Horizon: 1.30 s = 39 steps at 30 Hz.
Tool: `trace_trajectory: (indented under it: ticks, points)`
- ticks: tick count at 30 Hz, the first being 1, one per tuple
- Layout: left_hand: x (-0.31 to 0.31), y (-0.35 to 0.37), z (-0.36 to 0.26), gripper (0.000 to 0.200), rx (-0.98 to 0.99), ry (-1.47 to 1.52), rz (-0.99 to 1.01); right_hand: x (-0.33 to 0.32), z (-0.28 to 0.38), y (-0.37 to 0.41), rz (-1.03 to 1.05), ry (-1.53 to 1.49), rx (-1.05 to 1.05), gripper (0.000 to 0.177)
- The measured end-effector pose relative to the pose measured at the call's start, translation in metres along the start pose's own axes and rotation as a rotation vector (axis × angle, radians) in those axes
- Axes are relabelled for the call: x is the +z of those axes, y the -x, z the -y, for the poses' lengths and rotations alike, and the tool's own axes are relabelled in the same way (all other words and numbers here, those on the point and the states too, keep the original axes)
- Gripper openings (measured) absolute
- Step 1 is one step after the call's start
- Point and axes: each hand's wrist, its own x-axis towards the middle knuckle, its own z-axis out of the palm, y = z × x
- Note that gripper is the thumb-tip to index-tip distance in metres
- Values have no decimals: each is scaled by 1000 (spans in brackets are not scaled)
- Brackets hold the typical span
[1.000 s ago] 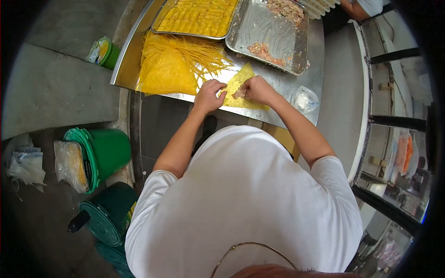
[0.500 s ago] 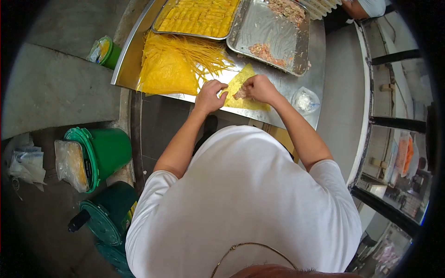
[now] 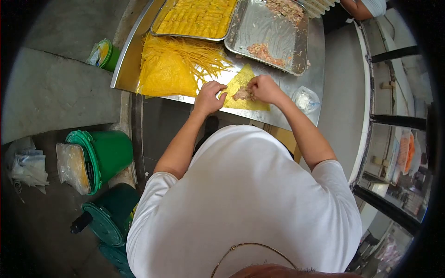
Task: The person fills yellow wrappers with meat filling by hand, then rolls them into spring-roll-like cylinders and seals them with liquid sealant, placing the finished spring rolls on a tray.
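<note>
A yellow triangular wrapper (image 3: 245,103) lies flat on the steel table near its front edge. Pinkish meat filling (image 3: 241,93) sits in a short strip on it. My right hand (image 3: 265,89) is closed at the right end of the filling, its fingertips pressed together on the meat. At the wrapper's left edge is my left hand (image 3: 211,97), thumb and fingers curved apart with nothing between them. A stack of yellow wrappers (image 3: 167,72) with loose strips lies to the left.
A tray of yellow rolls (image 3: 194,21) stands at the back left, beside a tray with meat filling (image 3: 266,34). A clear bag with white contents (image 3: 306,100) is at the right. Green buckets (image 3: 109,155) stand on the floor at left. Another person's arm (image 3: 357,8) shows at the upper right.
My right hand has shifted slightly right along the filling, and more of the meat strip shows. My left hand has hardly moved.
</note>
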Motion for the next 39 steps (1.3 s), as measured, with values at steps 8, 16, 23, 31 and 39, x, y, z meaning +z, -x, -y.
trace_trajectory:
  ticks: [8, 16, 23, 31, 39]
  points:
    - [-2, -1, 0, 20, -67, -2, 68, -111, 67, 25, -48, -550, -110, 15]
    - [-2, -4, 1, 19, -39, 12, 12, 13, 15, 5, 144, 230, -28, 20]
    - [-1, 0, 0, 19, -61, 17, 53, -66, 33, 18, -204, -334, -77, 25]
    - [1, -3, 0, 16, -10, -4, -20, -207, 53, 51, -1363, -231, -584, 18]
    - [0, 3, -1, 19, -144, 66, -30, -49, -48, 27, -680, 121, 40, 32]
